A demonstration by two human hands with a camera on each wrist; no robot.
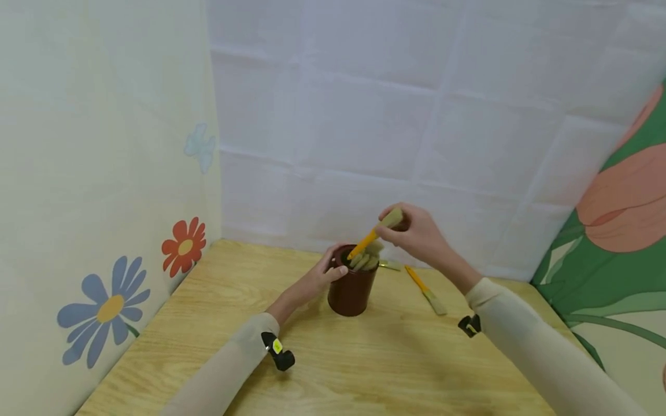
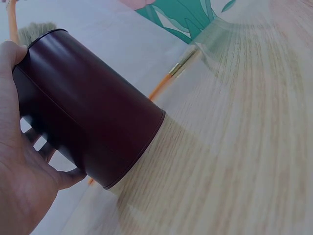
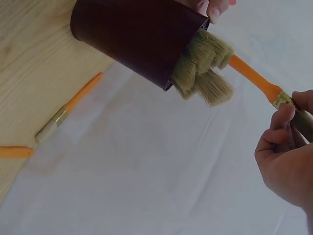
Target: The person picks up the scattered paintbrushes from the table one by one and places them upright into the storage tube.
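A: Quick pass. What did the right hand have?

B: It pinched an orange-handled brush near the ferrule, bristle end up by the fingers, handle end angled down into the dark brown cup. In the right wrist view the thumb and fingertips sat at the metal band.

A: Left hand?

B: It wrapped around the cup's side, thumb up at the rim, the other fingers curled behind the wall. Firm hold, nothing loose.

A: Where did the cup stand?

B: Upright on the wooden table, near the back edge, in front of the white cloth backdrop. Several brushes already stood inside it, their tan bristles poking above the rim.

A: Anything lying on the table?

B: Two more brushes lay just behind and right of the cup: one with an orange handle, flat on the wood, and another partly hidden behind the cup.

A: Any labels, brands, text?

B: None readable. The cup was plain. Side panels showed printed flowers only: blue and red ones on the left, a pink tulip on the right. Black wrist cameras bore a yellow sticker, too small to read.
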